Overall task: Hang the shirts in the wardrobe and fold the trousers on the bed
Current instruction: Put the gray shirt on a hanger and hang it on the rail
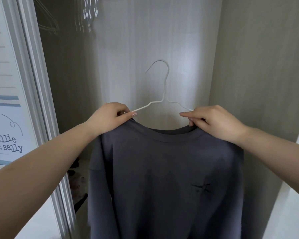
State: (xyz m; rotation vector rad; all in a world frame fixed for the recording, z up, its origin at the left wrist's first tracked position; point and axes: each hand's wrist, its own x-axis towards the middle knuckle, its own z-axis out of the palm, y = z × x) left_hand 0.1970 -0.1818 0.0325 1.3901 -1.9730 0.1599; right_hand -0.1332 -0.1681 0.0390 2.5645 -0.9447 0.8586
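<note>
Both hands, left [109,116] and right [212,121], grip shirt [162,178] shoulders on hanger [162,94] inside wardrobe [248,66]

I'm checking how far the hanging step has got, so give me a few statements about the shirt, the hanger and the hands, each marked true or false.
1. Both hands grip the dark grey shirt at its shoulders, the left hand on one side and the right hand on the other. True.
2. The white wire hanger is already hooked on a rail. False: its hook is free in front of the wardrobe's back wall.
3. The shirt is on the hanger. True: the hanger's arms run into the collar.
4. The shirt is bright red. False: it is dark grey.
5. Other hangers show, blurred, at the top. True.
</note>
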